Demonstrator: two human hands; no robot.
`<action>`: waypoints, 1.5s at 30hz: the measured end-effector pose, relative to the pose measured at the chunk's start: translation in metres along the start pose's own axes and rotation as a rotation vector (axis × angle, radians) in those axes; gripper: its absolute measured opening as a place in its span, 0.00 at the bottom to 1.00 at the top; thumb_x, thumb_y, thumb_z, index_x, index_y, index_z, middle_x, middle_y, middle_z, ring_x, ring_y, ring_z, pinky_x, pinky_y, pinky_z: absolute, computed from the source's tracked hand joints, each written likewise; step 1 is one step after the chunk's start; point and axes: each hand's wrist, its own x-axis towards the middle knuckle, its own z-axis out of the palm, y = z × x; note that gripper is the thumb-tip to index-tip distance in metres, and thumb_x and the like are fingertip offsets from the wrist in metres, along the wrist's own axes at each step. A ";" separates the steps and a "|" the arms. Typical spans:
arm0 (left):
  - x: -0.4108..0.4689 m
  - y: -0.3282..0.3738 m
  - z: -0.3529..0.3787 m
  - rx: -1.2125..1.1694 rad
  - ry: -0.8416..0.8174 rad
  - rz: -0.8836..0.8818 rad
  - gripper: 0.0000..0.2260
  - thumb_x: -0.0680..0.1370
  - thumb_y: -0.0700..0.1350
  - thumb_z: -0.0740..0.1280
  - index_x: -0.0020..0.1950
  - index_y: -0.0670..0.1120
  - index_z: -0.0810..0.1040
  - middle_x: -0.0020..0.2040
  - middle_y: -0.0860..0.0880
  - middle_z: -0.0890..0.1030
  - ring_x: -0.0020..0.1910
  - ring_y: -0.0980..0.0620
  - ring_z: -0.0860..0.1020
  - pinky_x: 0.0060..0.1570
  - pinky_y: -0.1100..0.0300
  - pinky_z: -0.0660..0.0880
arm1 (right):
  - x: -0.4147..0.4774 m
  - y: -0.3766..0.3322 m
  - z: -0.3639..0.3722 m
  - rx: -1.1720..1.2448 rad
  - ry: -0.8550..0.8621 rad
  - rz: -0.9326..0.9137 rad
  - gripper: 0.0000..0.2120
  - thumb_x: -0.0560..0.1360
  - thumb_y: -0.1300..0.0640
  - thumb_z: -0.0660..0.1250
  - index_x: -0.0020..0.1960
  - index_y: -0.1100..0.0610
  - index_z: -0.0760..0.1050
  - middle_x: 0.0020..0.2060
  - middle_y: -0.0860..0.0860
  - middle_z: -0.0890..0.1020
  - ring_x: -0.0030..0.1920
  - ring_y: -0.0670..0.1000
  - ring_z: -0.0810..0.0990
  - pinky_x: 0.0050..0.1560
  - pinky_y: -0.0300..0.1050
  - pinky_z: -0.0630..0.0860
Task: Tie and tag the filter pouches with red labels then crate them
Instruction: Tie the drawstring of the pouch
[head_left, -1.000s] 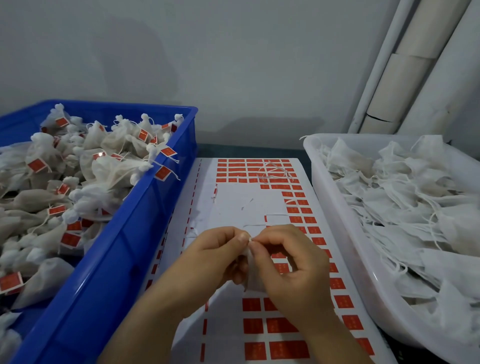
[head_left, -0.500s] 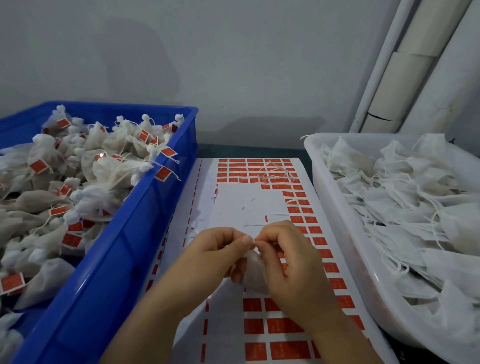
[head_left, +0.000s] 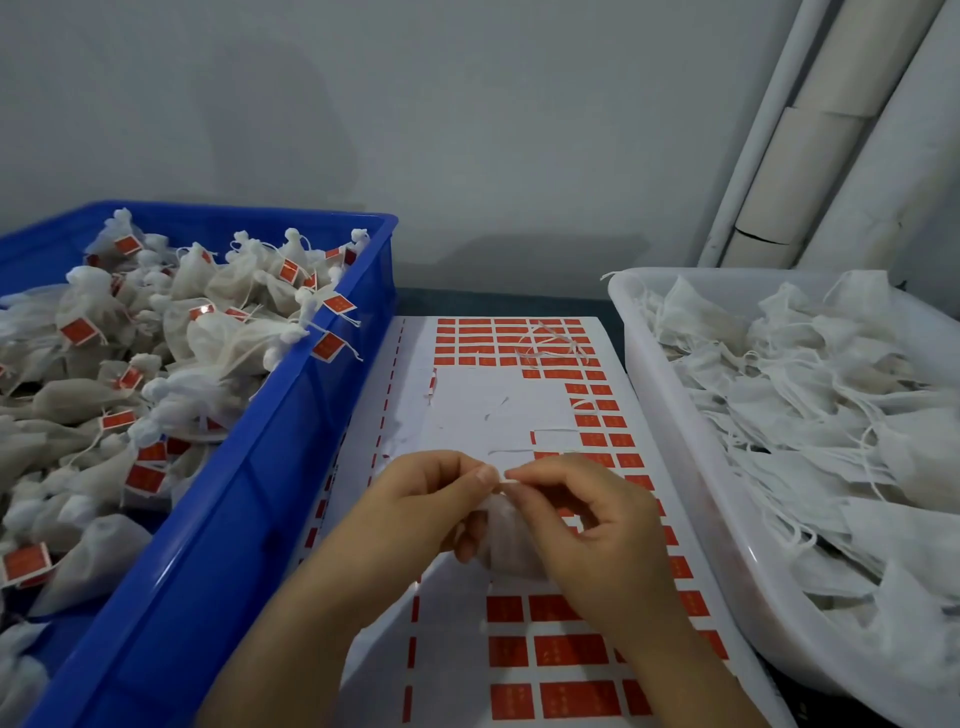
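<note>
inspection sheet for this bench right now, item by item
surface: label sheet lies between the two bins, its middle already peeled bare.
job's things: tagged pouches pile in the blue crate; untagged pouches fill the white tub; one pouch sits between the hands.
clutter: loose strings on the sheet's far end.
hands: left hand and right hand each pinch the string at the pouch's top.
cables: nothing seen.
surroundings: grey wall, white pipes at the right rear.

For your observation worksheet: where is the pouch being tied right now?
In the head view, low centre, the pouch is held between the left hand and right hand over the label sheet.
</note>
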 end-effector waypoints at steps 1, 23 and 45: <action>0.000 0.000 0.000 0.007 0.000 0.000 0.11 0.77 0.47 0.62 0.42 0.45 0.81 0.30 0.51 0.79 0.28 0.58 0.75 0.32 0.69 0.73 | 0.000 0.000 -0.001 0.008 0.007 0.017 0.06 0.70 0.53 0.66 0.44 0.42 0.74 0.41 0.31 0.76 0.48 0.36 0.77 0.44 0.23 0.72; -0.002 0.007 0.000 0.052 -0.009 0.085 0.09 0.69 0.36 0.72 0.44 0.50 0.82 0.38 0.52 0.84 0.39 0.54 0.82 0.36 0.67 0.77 | -0.001 -0.007 0.006 0.197 0.067 0.257 0.06 0.67 0.42 0.61 0.40 0.42 0.74 0.38 0.31 0.79 0.44 0.38 0.79 0.38 0.25 0.74; -0.003 0.002 0.008 0.177 0.109 0.436 0.16 0.62 0.52 0.71 0.49 0.55 0.79 0.40 0.58 0.83 0.41 0.56 0.82 0.42 0.65 0.79 | -0.007 -0.011 0.015 0.239 0.047 0.360 0.14 0.69 0.40 0.51 0.43 0.47 0.69 0.41 0.33 0.76 0.44 0.37 0.77 0.41 0.25 0.73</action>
